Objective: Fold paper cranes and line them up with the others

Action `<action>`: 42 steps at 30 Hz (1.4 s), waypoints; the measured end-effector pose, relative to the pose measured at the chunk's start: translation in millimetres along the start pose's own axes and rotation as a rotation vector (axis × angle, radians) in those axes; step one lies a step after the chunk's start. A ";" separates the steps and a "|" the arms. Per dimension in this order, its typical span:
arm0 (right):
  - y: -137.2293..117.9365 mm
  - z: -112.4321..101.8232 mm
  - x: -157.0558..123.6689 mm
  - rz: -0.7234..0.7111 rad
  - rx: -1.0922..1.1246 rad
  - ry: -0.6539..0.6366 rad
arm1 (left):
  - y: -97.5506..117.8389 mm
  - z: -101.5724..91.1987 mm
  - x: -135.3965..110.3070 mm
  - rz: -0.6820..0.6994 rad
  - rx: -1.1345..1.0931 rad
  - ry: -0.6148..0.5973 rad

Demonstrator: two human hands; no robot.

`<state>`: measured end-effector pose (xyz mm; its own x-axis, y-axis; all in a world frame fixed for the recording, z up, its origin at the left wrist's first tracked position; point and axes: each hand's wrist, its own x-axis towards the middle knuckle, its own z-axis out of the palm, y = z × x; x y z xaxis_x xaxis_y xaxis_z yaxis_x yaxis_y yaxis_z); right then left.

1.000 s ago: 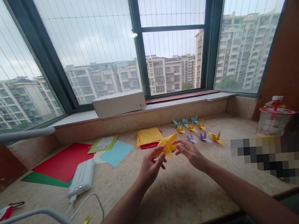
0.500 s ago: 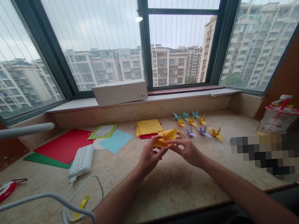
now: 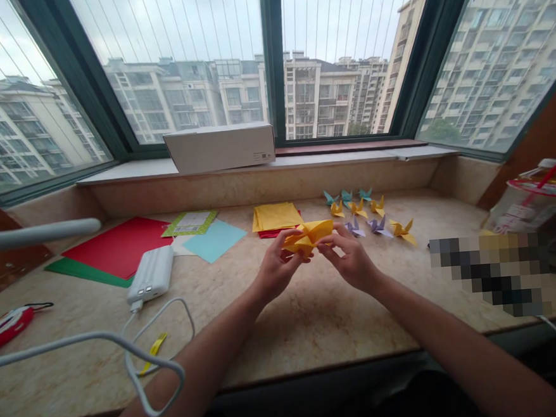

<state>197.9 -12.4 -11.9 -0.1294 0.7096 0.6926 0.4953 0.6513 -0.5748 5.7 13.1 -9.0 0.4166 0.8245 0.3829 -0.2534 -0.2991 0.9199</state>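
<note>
Above the marbled counter, both hands pinch one piece of folded yellow origami paper (image 3: pixel 312 233). My left hand (image 3: pixel 278 265) grips its left end between thumb and fingers. At its right side, my right hand (image 3: pixel 350 254) is closed on the paper's edge with thumb and fingertips. Parts of the folds are hidden behind the fingers. Just beyond lies a stack of yellow squares (image 3: pixel 276 216) with red sheets under it. To the right stand small folded cranes: teal cranes (image 3: pixel 347 197), yellow cranes (image 3: pixel 357 209), purple cranes (image 3: pixel 379 225), and a larger yellow crane (image 3: pixel 404 230).
Red paper (image 3: pixel 123 248), green paper (image 3: pixel 89 272) and light blue paper (image 3: pixel 215 240) lie at left, beside a white power bank (image 3: pixel 152 274) with a looped cable (image 3: pixel 190 316). A white box (image 3: pixel 221 147) rests on the sill. A plastic cup (image 3: pixel 520 207) stands at right.
The view has tilted downward, so the scene sits higher. The yellow paper has turned and its folds look more spread, with the fingers shifted along its edges.
</note>
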 end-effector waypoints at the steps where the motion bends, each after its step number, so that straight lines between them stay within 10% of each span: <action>1: -0.1 -0.4 -0.4 -0.006 -0.011 0.003 | 0.6 0.0 0.4 0.007 -0.020 -0.003; 12: -4.2 -9.5 2.2 -0.093 -0.013 -0.028 | 7.2 1.8 0.0 -0.002 -0.028 0.027; 25: 9.6 6.9 0.3 0.156 0.423 0.185 | -0.8 5.1 -2.7 0.062 0.087 0.036; 42: 0.9 -3.9 7.8 0.419 0.627 0.079 | 0.3 1.2 0.2 0.129 0.068 0.142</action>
<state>200.7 -7.4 -5.3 0.0356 0.9255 0.3771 -0.0948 0.3787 -0.9206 6.8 12.6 -8.6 0.2559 0.8353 0.4866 -0.2350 -0.4345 0.8695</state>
